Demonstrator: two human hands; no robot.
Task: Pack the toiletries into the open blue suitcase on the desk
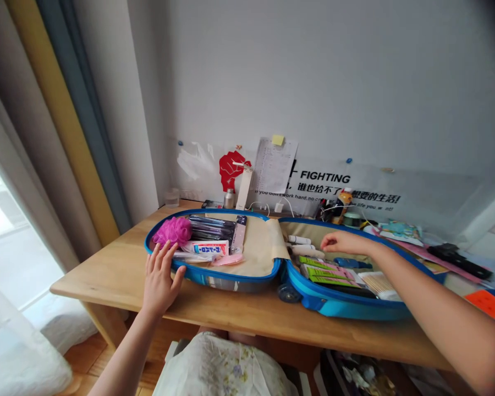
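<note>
A blue suitcase lies opened flat on the wooden table, its two halves side by side. My left hand is open at the left half's front rim, fingers spread beside a purple bath puff. Near it lie a toothpaste box, dark packaged items and a pink item. Over the right half hovers my right hand, fingers curled together; anything inside them is hidden. Below it are white tubes, green-and-pink packs, a blue item and a pack of cotton swabs.
Behind the suitcase stand a glass, a silver bottle and a white lamp-like stand. Papers and a black object lie at the right. Curtains hang on the left. A bag sits under the table.
</note>
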